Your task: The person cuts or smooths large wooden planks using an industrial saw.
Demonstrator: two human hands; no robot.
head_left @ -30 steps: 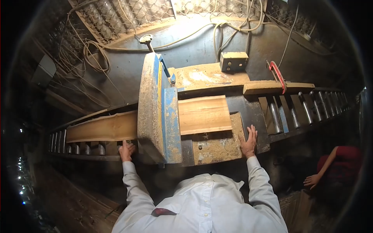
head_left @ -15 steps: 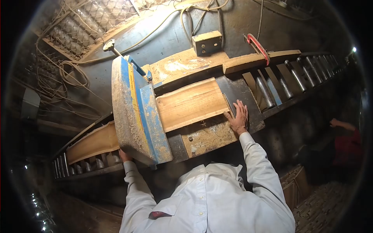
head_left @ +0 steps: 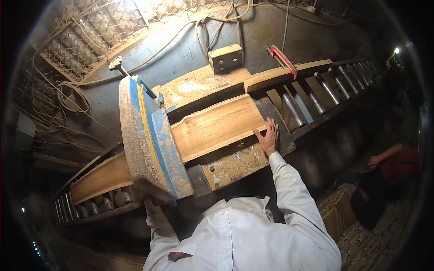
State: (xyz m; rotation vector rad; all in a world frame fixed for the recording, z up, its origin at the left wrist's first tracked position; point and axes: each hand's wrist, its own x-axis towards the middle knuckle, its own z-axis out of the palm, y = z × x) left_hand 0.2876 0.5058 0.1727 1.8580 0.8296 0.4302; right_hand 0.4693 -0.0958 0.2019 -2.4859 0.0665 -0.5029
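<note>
No text readable; yellow strip (head_left: 146, 119) on blue machine (head_left: 171, 151) perhaps lettered.

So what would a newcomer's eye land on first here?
Probably the blue, sawdust-caked machine housing, standing across the wooden board, which shows on both sides. Next, the spread right hand at the board's near right corner. Then the red clamp at the wooden strip, behind and right.

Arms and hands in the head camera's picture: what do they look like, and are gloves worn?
They are a person's, in long, pale, whitish sleeves, slightly wrinkled: right sleeve, left sleeve. A cuff closes the right sleeve at the wrist. The right hand wears no glove. The left hand is too shadowed to describe.
</note>
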